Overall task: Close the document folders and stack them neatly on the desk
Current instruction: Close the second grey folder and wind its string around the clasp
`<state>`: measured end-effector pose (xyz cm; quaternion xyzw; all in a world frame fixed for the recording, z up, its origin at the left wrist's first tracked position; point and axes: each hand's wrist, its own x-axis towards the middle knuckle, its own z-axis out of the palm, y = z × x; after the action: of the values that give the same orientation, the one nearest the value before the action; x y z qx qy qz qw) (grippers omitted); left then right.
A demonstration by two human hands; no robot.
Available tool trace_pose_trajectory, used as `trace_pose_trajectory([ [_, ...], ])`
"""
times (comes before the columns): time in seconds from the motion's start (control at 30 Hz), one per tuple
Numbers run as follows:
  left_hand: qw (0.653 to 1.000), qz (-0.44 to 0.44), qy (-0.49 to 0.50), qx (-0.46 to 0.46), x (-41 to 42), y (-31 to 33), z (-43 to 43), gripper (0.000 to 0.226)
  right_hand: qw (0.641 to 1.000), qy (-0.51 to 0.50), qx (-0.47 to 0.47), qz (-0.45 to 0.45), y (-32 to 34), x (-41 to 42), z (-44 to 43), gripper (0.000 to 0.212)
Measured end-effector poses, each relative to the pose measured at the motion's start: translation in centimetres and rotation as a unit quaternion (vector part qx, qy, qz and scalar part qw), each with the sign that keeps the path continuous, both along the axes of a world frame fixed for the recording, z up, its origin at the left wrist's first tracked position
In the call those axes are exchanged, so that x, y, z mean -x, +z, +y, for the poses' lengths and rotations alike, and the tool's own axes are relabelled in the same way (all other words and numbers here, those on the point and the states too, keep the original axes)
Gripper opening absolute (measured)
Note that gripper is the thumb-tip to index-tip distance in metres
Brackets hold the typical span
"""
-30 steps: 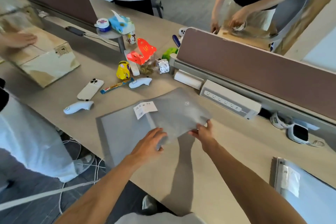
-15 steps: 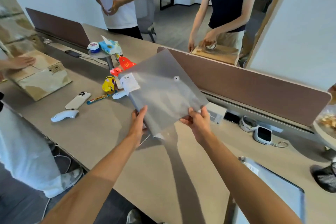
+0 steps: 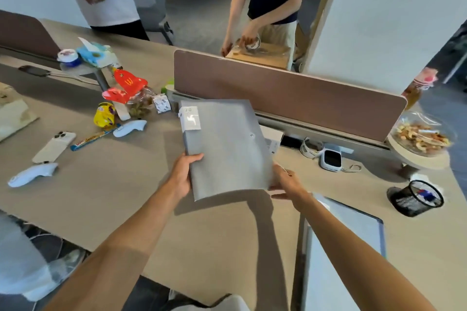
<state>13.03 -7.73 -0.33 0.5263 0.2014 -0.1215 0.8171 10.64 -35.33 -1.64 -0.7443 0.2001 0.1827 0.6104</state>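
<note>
A grey translucent document folder [image 3: 225, 149] with a white label and a snap button hangs closed above the desk [image 3: 121, 189], held in both hands. My left hand [image 3: 182, 177] grips its lower left edge, thumb on top. At the lower right corner my right hand [image 3: 285, 183] holds it from beneath. A second folder [image 3: 346, 255], pale with a blue edge, lies flat on the desk at the lower right, under my right forearm.
A brown divider panel [image 3: 290, 93] runs behind the folder. Left of it lie snacks, a phone [image 3: 54, 146] and two white controllers [image 3: 32, 174]. A black mesh pen cup [image 3: 417, 197] and a snack bowl [image 3: 422, 134] stand right. Two people stand across the desk.
The folder was lifted off the desk with both hands and has swung to the right, turning nearly upright in the view. The view has shifted right toward the second folder.
</note>
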Motion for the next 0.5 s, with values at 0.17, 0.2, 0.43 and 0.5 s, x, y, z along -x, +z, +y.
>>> trace_pose_trajectory([
  [0.17,0.991,0.052,-0.117,-0.031,-0.7,-3.2,3.1,0.03,0.994,-0.107,-0.033,0.005,-1.9,-0.5,2.1,0.037],
  [0.2,0.987,0.07,-0.137,-0.053,-0.9,-4.1,4.2,0.028,0.993,-0.117,-0.022,0.014,-2.1,-0.6,2.8,0.036],
  [0.43,0.884,0.064,-0.233,-0.399,-1.6,-10.6,10.0,0.038,0.988,-0.082,0.076,0.11,-6.2,0.6,6.5,0.024],
  [0.5,0.822,0.008,-0.231,-0.52,-1.7,-11.1,10.8,0.039,0.986,-0.072,0.092,0.115,-6.7,1.1,7.5,0.021],
])
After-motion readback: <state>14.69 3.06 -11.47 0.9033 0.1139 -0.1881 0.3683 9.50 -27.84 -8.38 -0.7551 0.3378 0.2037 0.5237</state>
